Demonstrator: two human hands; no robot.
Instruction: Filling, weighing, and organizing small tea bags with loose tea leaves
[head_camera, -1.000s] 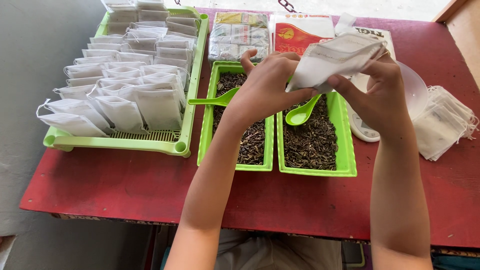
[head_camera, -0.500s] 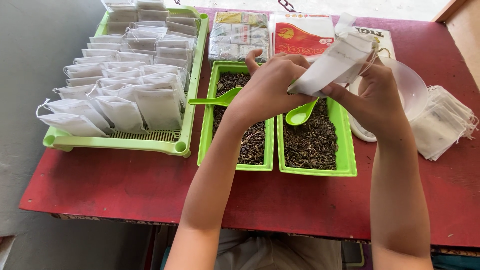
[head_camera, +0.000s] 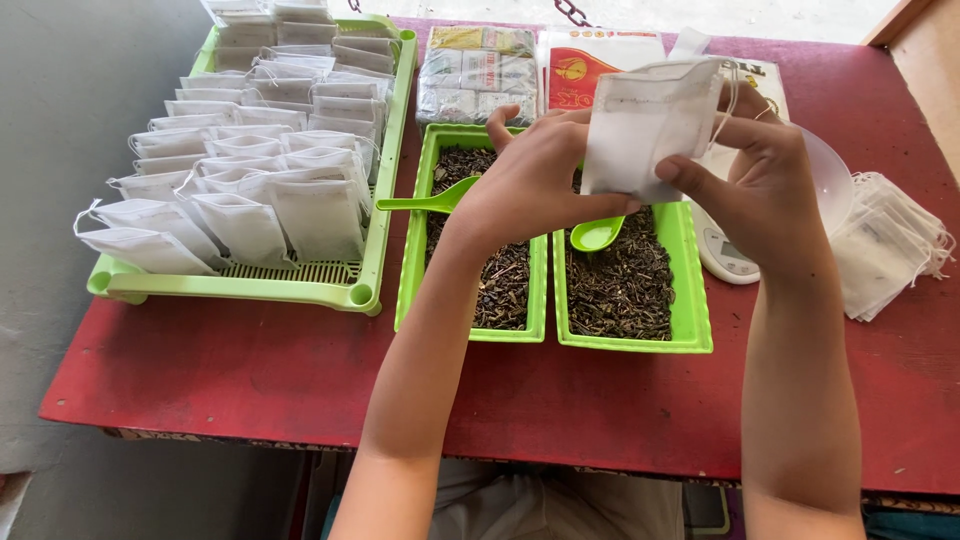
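While both your forearms reach out from the near table edge (head_camera: 600, 440), your left hand (head_camera: 535, 180) and right hand (head_camera: 765, 195) are closed together on one white drawstring pouch (head_camera: 650, 125), held in the air above the two green trays of dark loose leaf. Change noted against the two earlier frames: a second ago the pouch lay tilted, nearly flat between your hands; half a second ago it was rotating; now it stands upright, mouth at the top, raised higher and further from you. Your left fingers pinch its lower left edge, your right thumb presses its lower right corner, and your right fingers sit behind its upper side where the string (head_camera: 735, 95) loops out. Judgement: the pouch looks to have been turned to its mouth-up position; whether it is full or its mouth drawn shut cannot be told from here. Below the hands, the left leaf tray (head_camera: 415, 290) carries a green scoop (head_camera: 425, 200) with its handle pointing left, and the right leaf tray (head_camera: 690, 300) holds a second green scoop (head_camera: 597, 235); neither scoop has shifted across the frames. Right of the trays, a small white scale (head_camera: 725, 255) with a clear bowl sits partly behind your right wrist, and a stack of flat empty pouches (head_camera: 890, 245) lies beyond it. Far left, the slotted green basket (head_camera: 370, 280) holds rows of upright pouches, unchanged. Farthest back lie packaged goods (head_camera: 475, 75), unmoved.
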